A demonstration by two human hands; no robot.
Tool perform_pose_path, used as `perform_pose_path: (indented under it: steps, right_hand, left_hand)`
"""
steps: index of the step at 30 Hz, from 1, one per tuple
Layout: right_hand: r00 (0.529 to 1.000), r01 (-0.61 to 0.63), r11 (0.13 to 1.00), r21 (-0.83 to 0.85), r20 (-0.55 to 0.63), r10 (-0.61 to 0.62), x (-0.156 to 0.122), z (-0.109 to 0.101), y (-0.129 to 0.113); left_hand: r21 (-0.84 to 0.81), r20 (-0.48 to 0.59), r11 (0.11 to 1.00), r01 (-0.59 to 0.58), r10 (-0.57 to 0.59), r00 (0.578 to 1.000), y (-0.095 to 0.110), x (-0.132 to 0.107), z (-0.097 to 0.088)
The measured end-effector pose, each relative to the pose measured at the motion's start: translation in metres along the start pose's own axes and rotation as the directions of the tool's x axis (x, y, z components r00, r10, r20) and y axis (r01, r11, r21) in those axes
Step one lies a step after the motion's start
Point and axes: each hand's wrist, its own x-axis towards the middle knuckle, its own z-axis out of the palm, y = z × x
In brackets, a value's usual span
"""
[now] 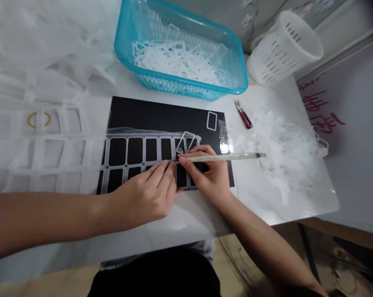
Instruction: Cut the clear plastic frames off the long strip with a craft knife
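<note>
A translucent white sheet of rectangular frames (133,150) lies across a black mat (161,113) on the table. My left hand (146,194) rests on the sheet with its fingers stretched flat, pressing it down near the right end. My right hand (209,173) is closed round a long thin stick-like tool (226,157) that lies level and points right; its near end meets the sheet by my left fingertips. Two loose frames (186,142) stand lifted at the sheet's right end. A single detached frame (211,121) lies on the mat's far right corner.
A turquoise basket (235,70) of white frames and scraps stands at the back. A white slotted cup (285,47) lies tipped at the back right. Small red-handled snips (243,115) lie beside a heap of white trimmings (285,148). More frame sheet and a yellow rubber band (38,119) spread left.
</note>
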Motion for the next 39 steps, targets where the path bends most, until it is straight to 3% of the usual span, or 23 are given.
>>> perform_pose_path:
  steps: [11, 20, 24, 29, 32, 35, 39]
  right_hand:
    - [1.000, -0.026, 0.999, -0.031, -0.004, 0.026, 0.000, 0.000, -0.002]
    - [0.986, 0.166, 0.975, -0.146, 0.058, -0.159, -0.004, -0.004, -0.004]
    - [0.962, 0.252, 0.939, -0.234, 0.170, -0.216, -0.005, -0.006, 0.001]
    - [0.934, 0.347, 0.892, -0.291, 0.194, -0.300, -0.007, -0.005, 0.010]
    - [0.948, 0.317, 0.904, -0.288, 0.122, -0.293, -0.003, -0.003, 0.011]
    - [0.965, 0.231, 0.929, -0.289, -0.054, -0.257, 0.005, -0.005, 0.013]
    - [0.906, 0.102, 0.959, -0.266, -0.374, -0.200, 0.024, -0.023, 0.019]
  left_hand:
    - [-0.004, 0.004, 0.999, 0.035, -0.035, 0.999, 0.000, -0.002, 0.002]
    - [-0.022, 0.034, 0.999, 0.028, -0.028, 0.999, -0.002, -0.002, 0.001]
    - [-0.038, 0.026, 0.999, 0.036, -0.035, 0.999, 0.000, -0.004, 0.003]
    - [-0.027, 0.017, 0.998, 0.049, -0.049, 0.999, 0.003, -0.005, 0.005]
    - [-0.024, -0.009, 0.998, 0.063, -0.063, 0.998, 0.002, -0.005, 0.005]
    - [-0.021, -0.026, 0.998, 0.066, -0.067, 0.997, 0.001, -0.004, 0.006]
    - [-0.021, -0.047, 0.998, 0.054, -0.055, 0.997, 0.002, -0.004, 0.006]
